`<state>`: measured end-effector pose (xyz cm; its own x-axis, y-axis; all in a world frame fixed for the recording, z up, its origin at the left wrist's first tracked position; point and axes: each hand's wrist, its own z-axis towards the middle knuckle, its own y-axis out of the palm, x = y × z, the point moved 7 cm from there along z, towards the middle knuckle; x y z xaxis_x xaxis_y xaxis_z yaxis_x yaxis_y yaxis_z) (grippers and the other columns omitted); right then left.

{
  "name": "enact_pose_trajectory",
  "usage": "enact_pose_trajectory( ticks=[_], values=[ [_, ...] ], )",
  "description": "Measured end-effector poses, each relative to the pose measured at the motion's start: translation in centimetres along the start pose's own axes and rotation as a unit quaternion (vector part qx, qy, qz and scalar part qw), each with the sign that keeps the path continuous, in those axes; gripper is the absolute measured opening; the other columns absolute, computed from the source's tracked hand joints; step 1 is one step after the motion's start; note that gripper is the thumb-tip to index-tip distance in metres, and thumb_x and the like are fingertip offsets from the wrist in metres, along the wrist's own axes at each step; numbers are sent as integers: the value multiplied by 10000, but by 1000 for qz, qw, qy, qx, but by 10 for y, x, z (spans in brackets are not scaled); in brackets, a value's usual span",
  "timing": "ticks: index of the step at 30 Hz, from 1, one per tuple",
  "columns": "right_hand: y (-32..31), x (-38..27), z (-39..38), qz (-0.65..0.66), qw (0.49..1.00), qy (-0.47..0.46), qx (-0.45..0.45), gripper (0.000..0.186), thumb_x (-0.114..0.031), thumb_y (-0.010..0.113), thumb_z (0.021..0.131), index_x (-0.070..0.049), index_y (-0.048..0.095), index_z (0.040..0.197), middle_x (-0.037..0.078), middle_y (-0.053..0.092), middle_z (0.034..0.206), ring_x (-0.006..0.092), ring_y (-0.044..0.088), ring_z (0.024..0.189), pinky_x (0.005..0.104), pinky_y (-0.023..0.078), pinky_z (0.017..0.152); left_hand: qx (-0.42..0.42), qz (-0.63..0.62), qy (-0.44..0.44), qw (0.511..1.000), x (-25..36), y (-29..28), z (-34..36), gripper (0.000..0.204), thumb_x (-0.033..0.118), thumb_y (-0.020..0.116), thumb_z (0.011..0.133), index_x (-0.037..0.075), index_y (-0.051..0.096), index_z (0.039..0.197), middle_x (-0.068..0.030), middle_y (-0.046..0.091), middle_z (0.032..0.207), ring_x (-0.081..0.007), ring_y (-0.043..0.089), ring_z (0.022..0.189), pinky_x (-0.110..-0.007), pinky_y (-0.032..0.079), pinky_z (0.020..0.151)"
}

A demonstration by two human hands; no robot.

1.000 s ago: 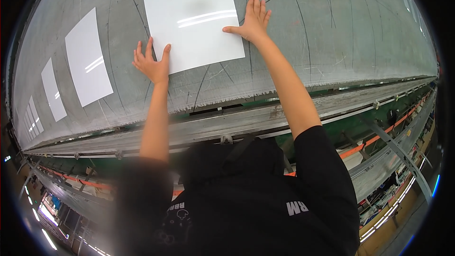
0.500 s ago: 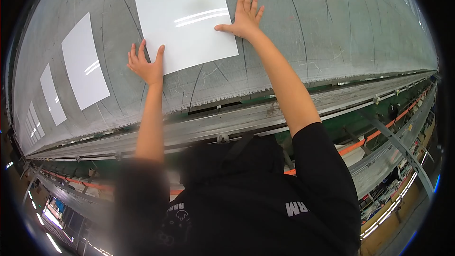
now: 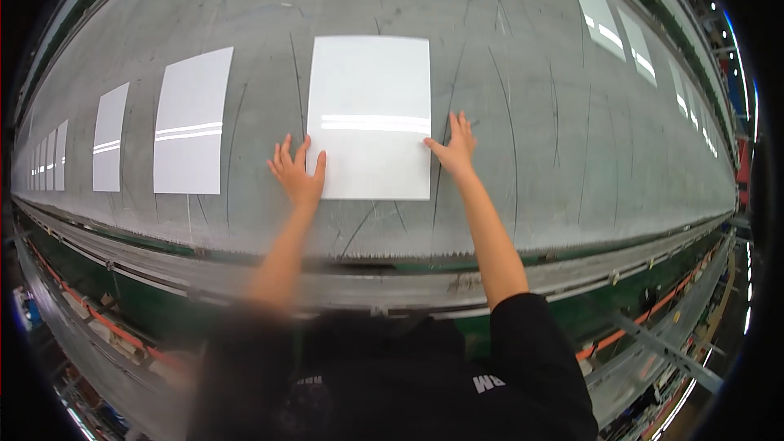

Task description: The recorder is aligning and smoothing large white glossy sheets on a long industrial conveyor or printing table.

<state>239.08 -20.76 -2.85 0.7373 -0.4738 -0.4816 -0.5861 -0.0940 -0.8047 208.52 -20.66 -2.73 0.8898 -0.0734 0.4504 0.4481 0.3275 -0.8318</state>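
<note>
A glossy white rectangular sheet (image 3: 367, 82) lies flat on a long grey, scratched table surface (image 3: 531, 196), directly in front of me. Both of my hands are at its sides. My left hand (image 3: 298, 175) is open with fingers spread, its thumb and fingertips at the sheet's lower left edge. My right hand (image 3: 456, 147) is open too, thumb touching the right edge and fingers resting on the grey surface beside it. Dark lines are drawn on the surface around the sheet.
More white sheets lie in a row at left (image 3: 187, 90) and at the upper right (image 3: 596, 12). A metal rail (image 3: 572, 257) runs along the table's near edge, with green flooring, orange bars (image 3: 592, 351) and a metal strut (image 3: 665, 347) below it.
My view has tilted, so the sheet and hands appear lower and more of the table's far side shows. Both hands remain at the sheet's edges, fingers still spread.
</note>
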Motion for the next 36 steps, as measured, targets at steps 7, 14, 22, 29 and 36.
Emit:
enact_pose_trajectory(
  ticks=[7, 14, 22, 29, 36],
  values=[
    [-60, -123, -14, -11, 894, -278, 351, 582, -284, 543, 756, -58, 313, 1240, 145, 212, 1329, 322, 154, 1236, 467, 107, 985, -21, -7, -27, 999, -1, -4, 2, 364, 330, 569, 711, 184, 555, 1044, -83, 361, 1221, -308, 243, 1174, -513, 94, 972],
    [36, -93, 1, -126, 940, -263, 179, 620, -413, 498, 759, -130, 292, 1271, 132, 215, 1333, 300, 174, 1234, 465, 127, 982, -72, 24, -28, 997, 2, 0, 5, 539, 472, 642, 618, 189, 546, 1067, -82, 302, 1253, -316, 196, 1191, -530, 73, 965],
    [40, -83, 5, -134, 944, -234, 189, 599, -424, 475, 766, -147, 301, 1268, 103, 224, 1334, 273, 190, 1232, 437, 142, 988, -104, 41, -30, 993, 4, 2, 6, 585, 500, 639, 607, 211, 523, 1102, -82, 293, 1256, -316, 178, 1201, -525, 66, 968],
    [41, -83, 4, -118, 944, -244, 188, 595, -423, 473, 764, -145, 306, 1264, 111, 228, 1331, 279, 190, 1232, 437, 134, 989, -86, 48, -28, 995, 4, 1, 7, 570, 497, 631, 617, 235, 517, 1110, -81, 287, 1254, -315, 175, 1202, -526, 71, 967],
    [43, -83, 8, -124, 943, -244, 191, 602, -440, 473, 760, -152, 309, 1263, 108, 242, 1326, 275, 189, 1233, 432, 141, 990, -77, 71, -16, 994, 5, 4, 8, 537, 498, 606, 644, 261, 510, 1116, -85, 287, 1251, -320, 195, 1188, -533, 83, 962]
  ],
)
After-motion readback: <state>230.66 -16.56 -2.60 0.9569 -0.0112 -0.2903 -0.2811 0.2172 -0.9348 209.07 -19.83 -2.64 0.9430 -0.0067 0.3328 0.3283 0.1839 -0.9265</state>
